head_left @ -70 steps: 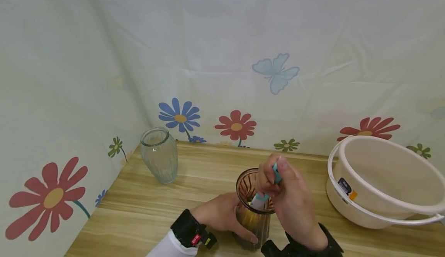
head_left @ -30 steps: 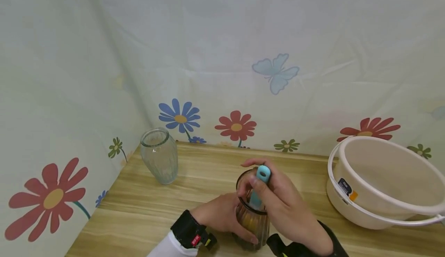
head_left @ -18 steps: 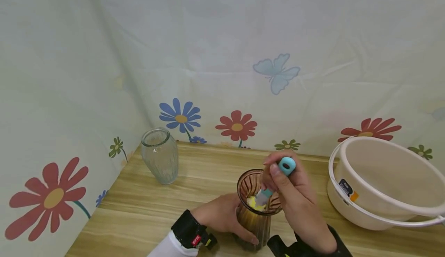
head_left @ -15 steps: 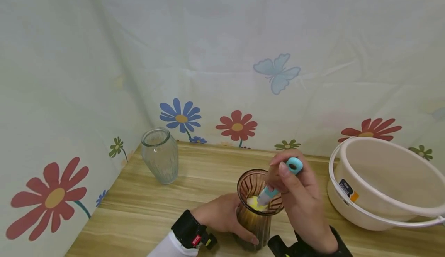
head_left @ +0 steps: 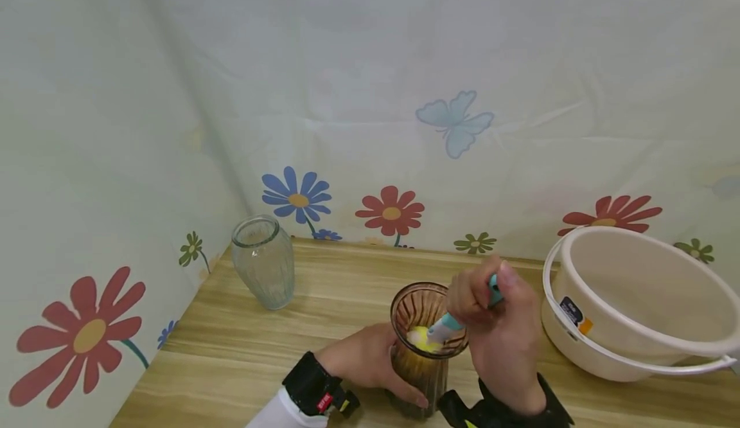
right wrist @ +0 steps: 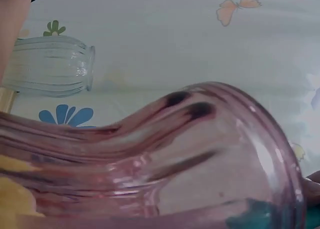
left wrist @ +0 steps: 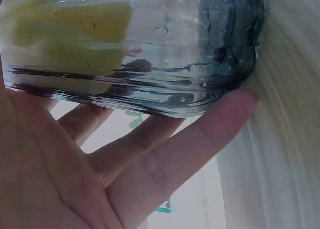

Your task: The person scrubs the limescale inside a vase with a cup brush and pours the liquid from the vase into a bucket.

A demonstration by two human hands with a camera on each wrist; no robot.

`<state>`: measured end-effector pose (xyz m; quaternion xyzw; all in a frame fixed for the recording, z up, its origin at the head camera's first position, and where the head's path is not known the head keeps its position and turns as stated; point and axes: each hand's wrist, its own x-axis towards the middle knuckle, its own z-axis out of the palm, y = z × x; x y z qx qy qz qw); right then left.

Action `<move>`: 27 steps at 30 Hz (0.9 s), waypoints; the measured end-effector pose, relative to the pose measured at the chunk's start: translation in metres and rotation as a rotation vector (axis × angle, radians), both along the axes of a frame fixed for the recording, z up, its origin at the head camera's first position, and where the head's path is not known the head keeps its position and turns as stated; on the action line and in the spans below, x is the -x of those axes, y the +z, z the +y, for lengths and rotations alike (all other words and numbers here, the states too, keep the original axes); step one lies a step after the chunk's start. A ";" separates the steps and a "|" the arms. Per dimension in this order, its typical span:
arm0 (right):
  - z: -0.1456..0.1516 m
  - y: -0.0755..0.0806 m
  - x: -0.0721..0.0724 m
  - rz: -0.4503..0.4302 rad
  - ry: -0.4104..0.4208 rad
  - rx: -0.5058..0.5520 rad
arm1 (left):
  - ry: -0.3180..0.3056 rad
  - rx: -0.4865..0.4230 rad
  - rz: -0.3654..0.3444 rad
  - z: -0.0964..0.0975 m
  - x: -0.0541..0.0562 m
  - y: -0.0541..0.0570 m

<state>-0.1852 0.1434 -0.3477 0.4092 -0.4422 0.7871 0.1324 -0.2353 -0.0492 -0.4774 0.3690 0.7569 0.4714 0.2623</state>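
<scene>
A brown ribbed glass vase [head_left: 424, 376] with a flared rim stands on the wooden tabletop. My left hand [head_left: 370, 360] holds it around the body, thumb across the near side; in the left wrist view the fingers lie along the wet glass [left wrist: 165, 44]. My right hand [head_left: 497, 325] grips the teal-and-white handle of a sponge bottle brush [head_left: 446, 326] in a fist, thumb at the top. The brush slants into the vase mouth, its yellow sponge head [head_left: 424, 338] inside the neck. Through the glass in the right wrist view, yellow sponge [right wrist: 17, 204] shows.
A clear glass vase [head_left: 266, 267] stands at the back left of the tabletop [head_left: 231, 351]. On the right sits a cream bucket [head_left: 613, 325] with its handle down. A flower-print curtain [head_left: 347, 94] hangs behind and to the left.
My right hand has pulled the brush from deep in the vase up and to the right, its grip turning into a fist. The sponge now shows in the neck. My left hand stays put.
</scene>
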 end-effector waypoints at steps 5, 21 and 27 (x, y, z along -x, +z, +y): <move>-0.004 -0.001 0.000 -0.029 -0.068 -0.224 | 0.006 0.019 0.019 0.000 -0.001 -0.001; -0.005 0.008 -0.006 -0.084 -0.179 -0.639 | -0.010 0.027 0.002 0.001 0.001 -0.001; -0.004 0.003 -0.004 -0.024 -0.152 -0.575 | -0.002 0.022 0.013 0.000 0.001 -0.002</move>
